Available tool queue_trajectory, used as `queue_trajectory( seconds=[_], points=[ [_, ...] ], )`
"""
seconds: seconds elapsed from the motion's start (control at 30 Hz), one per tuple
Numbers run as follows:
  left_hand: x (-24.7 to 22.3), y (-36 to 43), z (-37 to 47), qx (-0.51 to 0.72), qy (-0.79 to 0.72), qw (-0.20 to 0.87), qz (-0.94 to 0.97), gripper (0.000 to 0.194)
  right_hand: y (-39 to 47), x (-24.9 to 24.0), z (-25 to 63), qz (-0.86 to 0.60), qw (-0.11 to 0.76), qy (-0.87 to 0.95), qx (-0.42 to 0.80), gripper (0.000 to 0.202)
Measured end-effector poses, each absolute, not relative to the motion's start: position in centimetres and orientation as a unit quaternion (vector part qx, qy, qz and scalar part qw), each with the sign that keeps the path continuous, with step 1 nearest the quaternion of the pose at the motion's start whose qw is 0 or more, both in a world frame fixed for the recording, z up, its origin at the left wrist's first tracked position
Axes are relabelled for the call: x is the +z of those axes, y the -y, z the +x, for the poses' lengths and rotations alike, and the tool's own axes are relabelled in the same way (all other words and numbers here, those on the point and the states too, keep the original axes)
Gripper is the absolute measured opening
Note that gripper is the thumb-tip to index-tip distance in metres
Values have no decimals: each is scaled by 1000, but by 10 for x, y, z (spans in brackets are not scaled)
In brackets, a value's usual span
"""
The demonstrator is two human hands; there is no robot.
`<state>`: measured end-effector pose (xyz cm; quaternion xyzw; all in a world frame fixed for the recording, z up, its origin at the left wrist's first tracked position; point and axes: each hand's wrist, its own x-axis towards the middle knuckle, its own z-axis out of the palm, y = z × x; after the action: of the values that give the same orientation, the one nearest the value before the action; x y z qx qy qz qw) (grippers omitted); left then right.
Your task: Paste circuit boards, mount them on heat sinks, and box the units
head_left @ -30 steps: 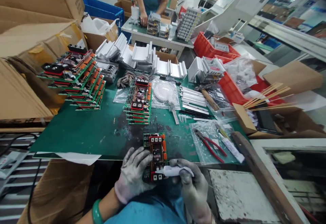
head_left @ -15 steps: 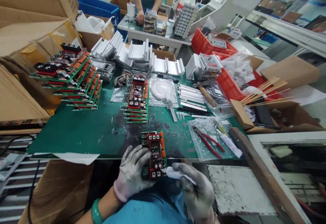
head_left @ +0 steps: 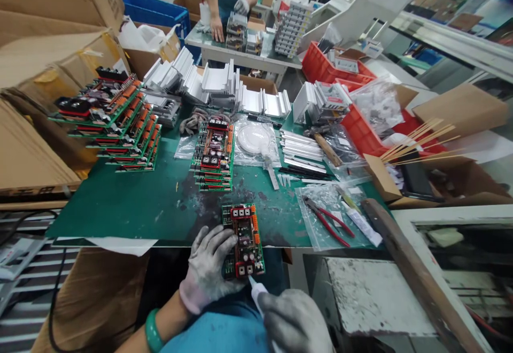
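Observation:
A green circuit board [head_left: 243,238] with red-framed parts at both ends and orange connectors on its right side lies over the table's front edge. My left hand [head_left: 209,267], in a grey-stained white glove, grips the board along its left side; the thumb is partly hidden below it. In my right hand [head_left: 296,318], also gloved, is a white tube with a thin nozzle [head_left: 256,290]. The nozzle tip is at the board's near end, by the lower red frame; whether it touches is hard to tell. Beyond the board stands a stack of similar circuit boards [head_left: 214,152].
A taller stack of boards [head_left: 116,123] stands at the left. Aluminium heat sinks [head_left: 216,83] line the back. To the right lie red-handled pliers [head_left: 328,219], another white tube [head_left: 364,226] and a wooden bar [head_left: 401,256]. A co-worker's hands [head_left: 217,29] are at the far table.
My right hand has moved down and turned, bringing the nozzle from the board's right side to its near end. My left hand stays put. The co-worker's hands have moved apart.

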<state>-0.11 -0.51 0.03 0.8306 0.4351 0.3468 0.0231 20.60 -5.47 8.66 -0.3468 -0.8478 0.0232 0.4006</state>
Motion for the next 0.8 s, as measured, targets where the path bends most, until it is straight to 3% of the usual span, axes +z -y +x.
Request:
queue_trajectory(
  seconds=[0.1, 0.3, 0.53, 0.63, 0.73, 0.8],
  points=[
    [1, 5, -1, 346, -433, 25, 832, 63, 55, 92, 190, -342, 382, 858, 29, 30],
    [6, 6, 2, 365, -450, 39, 814, 49, 49, 97, 174, -288, 345, 893, 11, 8],
    [4, 5, -1, 350, -435, 21, 829, 58, 49, 106, 191, -346, 344, 872, 29, 22],
    [4, 5, 0, 370, -439, 29, 818, 53, 52, 90, 211, -397, 440, 803, 67, 17],
    [6, 5, 3, 393, -445, 42, 803, 38, 43, 60, 219, -545, 625, 543, 134, 22],
    [7, 5, 3, 396, -440, 37, 805, 35, 27, 44, 217, -610, 661, 392, 191, 27]
  ],
)
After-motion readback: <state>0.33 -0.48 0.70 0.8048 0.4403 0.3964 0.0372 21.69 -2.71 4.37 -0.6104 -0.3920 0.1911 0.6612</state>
